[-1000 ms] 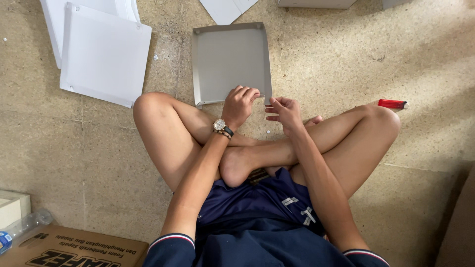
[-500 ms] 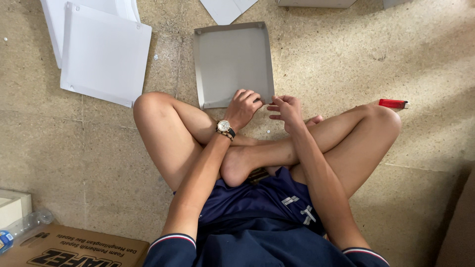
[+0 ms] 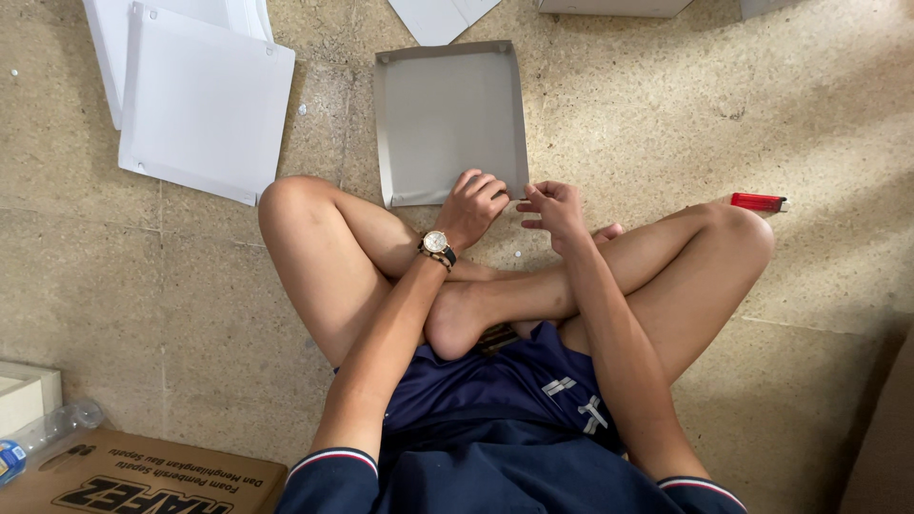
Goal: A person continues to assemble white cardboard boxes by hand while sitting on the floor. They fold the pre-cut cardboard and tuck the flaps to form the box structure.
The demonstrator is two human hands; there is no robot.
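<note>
Left hand (image 3: 473, 206): fingers curled, pressing the near edge of the shallow grey cardboard tray (image 3: 447, 119) on the floor ahead. Right hand (image 3: 550, 207): fingers loosely bent at the tray's corner, contact unclear. Brown printed carton (image 3: 143, 474) lower left.

the left hand (image 3: 473, 206) covered the near edge of the grey tray (image 3: 447, 114), so whether its fingers gripped the rim could not be told. the white panels (image 3: 205, 100) at upper left ran off the top edge, as did a white sheet (image 3: 440, 14) at top centre. a cardboard box (image 3: 133, 476) and a plastic bottle (image 3: 43, 433) at lower left were cut off. the specks on the floor (image 3: 809, 114) were too small to tell.
</note>
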